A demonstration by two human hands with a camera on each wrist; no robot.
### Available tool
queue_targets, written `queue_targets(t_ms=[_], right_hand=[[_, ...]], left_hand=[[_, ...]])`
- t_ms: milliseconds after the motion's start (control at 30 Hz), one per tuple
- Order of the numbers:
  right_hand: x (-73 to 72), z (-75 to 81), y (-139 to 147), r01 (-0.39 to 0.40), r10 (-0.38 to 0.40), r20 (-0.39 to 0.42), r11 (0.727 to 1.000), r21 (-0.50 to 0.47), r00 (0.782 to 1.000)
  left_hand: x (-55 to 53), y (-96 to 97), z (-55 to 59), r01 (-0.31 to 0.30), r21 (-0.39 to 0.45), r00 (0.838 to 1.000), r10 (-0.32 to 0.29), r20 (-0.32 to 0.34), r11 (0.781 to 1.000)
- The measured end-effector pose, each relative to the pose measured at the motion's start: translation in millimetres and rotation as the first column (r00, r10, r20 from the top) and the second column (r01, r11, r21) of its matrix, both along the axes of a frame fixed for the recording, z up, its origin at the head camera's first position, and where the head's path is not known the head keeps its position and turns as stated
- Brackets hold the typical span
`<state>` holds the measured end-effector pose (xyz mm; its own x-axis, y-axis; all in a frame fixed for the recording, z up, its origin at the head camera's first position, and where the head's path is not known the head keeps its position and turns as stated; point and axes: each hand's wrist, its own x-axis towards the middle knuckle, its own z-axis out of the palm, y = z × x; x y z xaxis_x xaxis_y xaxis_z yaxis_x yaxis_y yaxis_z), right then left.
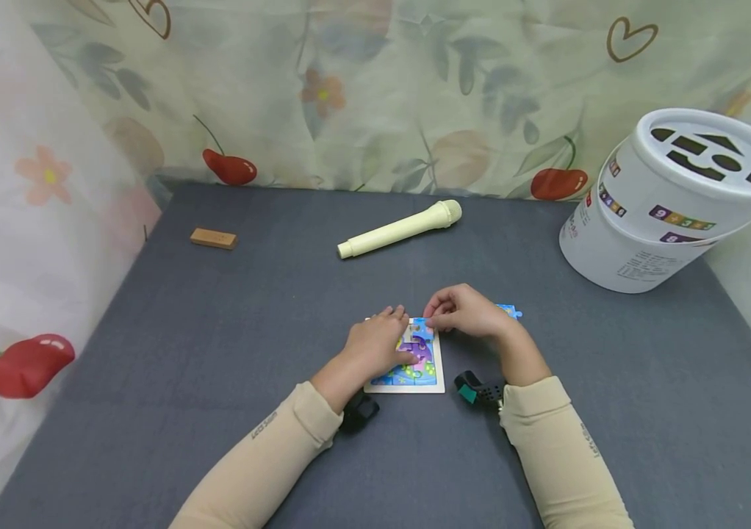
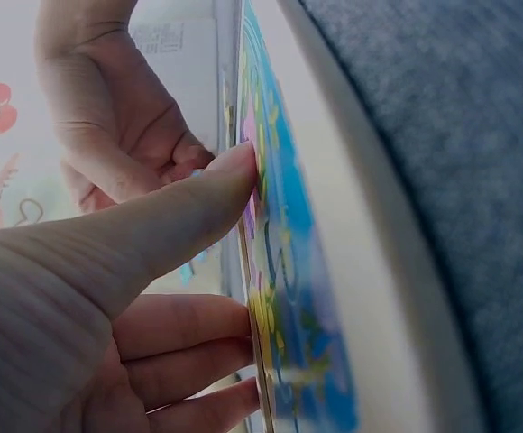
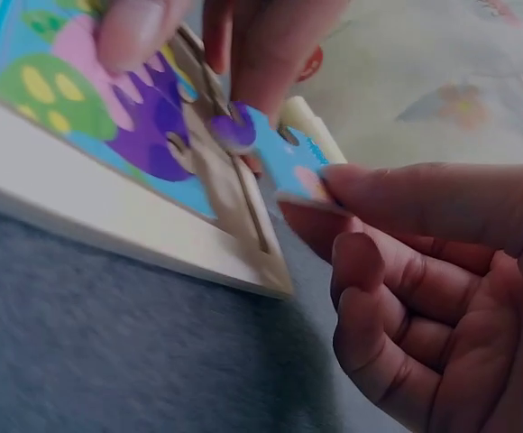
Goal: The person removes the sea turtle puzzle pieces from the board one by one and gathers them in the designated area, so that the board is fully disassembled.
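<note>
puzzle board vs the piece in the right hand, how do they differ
The puzzle board lies on the table; the puzzle piece is pinched by the right hand. The puzzle board is larger, with a pale frame; the puzzle piece is small and frameless. Both show blue and purple.

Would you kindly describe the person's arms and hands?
Beige sleeves with wide cuffs and small dark lettering cover both forearms. A black device shows at each wrist, the right one partly green. The left hand and right hand wear no gloves.
</note>
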<state>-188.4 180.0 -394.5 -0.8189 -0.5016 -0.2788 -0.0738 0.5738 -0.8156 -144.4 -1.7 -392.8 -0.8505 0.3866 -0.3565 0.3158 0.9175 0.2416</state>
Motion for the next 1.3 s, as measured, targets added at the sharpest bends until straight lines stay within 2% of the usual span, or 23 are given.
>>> queue_targets(t_ms=[267, 533, 667, 1033, 1300], right_hand=[[-4.3, 5.5, 23, 0.094, -0.094, 0.034, 0.996, -0.003, 0.995], [-11.6, 10.2, 71, 0.134, -0.134, 0.021, 0.991, 0.013, 0.991], [-10.7, 12.5, 99, 0.152, -0.153, 0.012, 0.988, 0.022, 0.988], [-6.8, 3.2, 163, 0.203, -0.206, 0.05, 0.978, 0.048, 0.977], [-6.5, -1.4, 179, 0.219, -0.223, 0.064, 0.973, 0.068, 0.973]], left_hand=[[-0.1, -0.6, -0.6, -0.008, 0.012, 1.0, 0.008, 0.003, 1.0], [0.0, -6.2, -2.5, -0.003, 0.032, 1.0, 0.003, -0.016, 0.999], [0.0, -6.5, -2.6, 0.003, 0.05, 1.0, -0.002, -0.018, 0.999], [1.3, -3.1, -6.6, 0.009, 0.04, 1.0, -0.008, -0.02, 0.999], [0.5, -4.0, -4.7, 0.02, 0.043, 1.0, -0.019, -0.015, 0.999]])
